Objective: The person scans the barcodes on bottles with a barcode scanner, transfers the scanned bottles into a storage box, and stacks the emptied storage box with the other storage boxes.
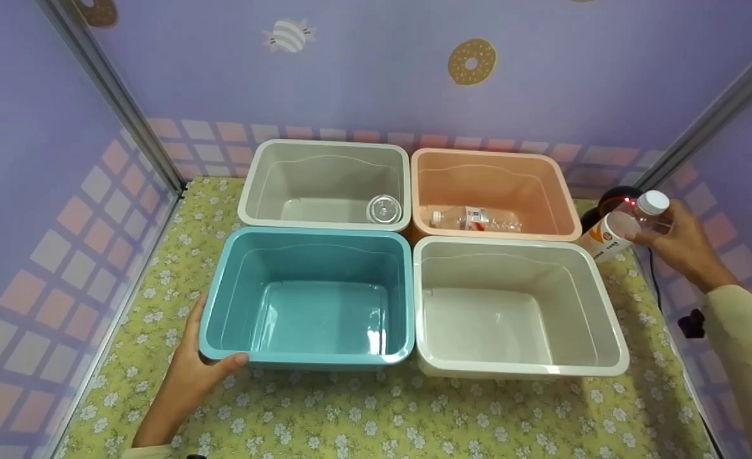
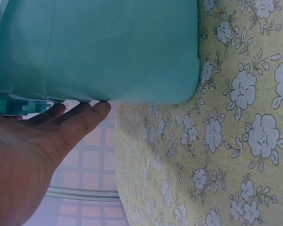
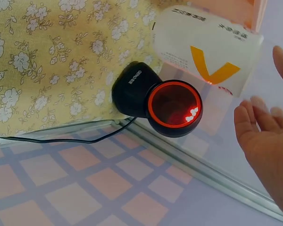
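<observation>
My left hand point(image 1: 191, 376) rests against the near left corner of a teal plastic tub point(image 1: 306, 360). Its thumb lies along the front rim, and in the left wrist view fairly straight fingers point(image 2: 87, 115) touch the outer wall. At the far right, my right hand point(image 1: 682, 245) holds a clear plastic bottle point(image 1: 612, 233) by its upper part. This bottle has a white cap and a white-and-orange label. Facing the label point(image 3: 207, 47) in the right wrist view is a black scanner point(image 3: 174, 108) with a glowing red ring.
A grey tub point(image 1: 325, 145) with a clear round plastic container point(image 1: 384, 209) stands behind the teal one. Right of it, an orange tub point(image 1: 491, 155) holds a lying bottle point(image 1: 475, 218). A cream tub point(image 1: 522, 370) sits in front. Patterned walls surround the flowered cloth point(image 1: 350, 421).
</observation>
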Demonstrator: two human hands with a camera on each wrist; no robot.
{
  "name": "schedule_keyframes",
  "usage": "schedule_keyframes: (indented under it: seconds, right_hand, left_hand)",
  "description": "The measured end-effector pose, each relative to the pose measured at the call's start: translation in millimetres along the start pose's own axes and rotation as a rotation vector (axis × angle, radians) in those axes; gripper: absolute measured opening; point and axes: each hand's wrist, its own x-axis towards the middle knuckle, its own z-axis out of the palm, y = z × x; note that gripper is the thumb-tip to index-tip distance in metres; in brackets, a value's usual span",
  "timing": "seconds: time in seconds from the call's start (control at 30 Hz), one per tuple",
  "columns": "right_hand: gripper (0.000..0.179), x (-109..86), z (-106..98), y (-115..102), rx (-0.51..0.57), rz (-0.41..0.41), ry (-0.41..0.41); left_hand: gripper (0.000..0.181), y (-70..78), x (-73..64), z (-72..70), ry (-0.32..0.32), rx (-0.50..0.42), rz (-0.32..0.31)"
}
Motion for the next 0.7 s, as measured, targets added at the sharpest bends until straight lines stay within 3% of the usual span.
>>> schedule_keyframes:
  seconds: [0.23, 0.47, 0.7]
  right_hand:
    - [0.067, 7.0, 4.5, 13.6, 0.059, -0.11, -0.084]
    - [0.069, 11.9, 6.1, 17.8, 0.087, -0.106, -0.167]
    - [0.068, 18.2, 4.1, 23.5, 0.069, -0.134, -0.168]
  left_hand:
    - [0.121, 0.8, -1.5, 0.7, 0.007, 0.003, -0.004]
    - [0.121, 0.8, -1.9, 1.1, 0.008, 0.009, -0.011]
    - [0.121, 0.8, -1.6, 0.8, 0.008, 0.007, -0.018]
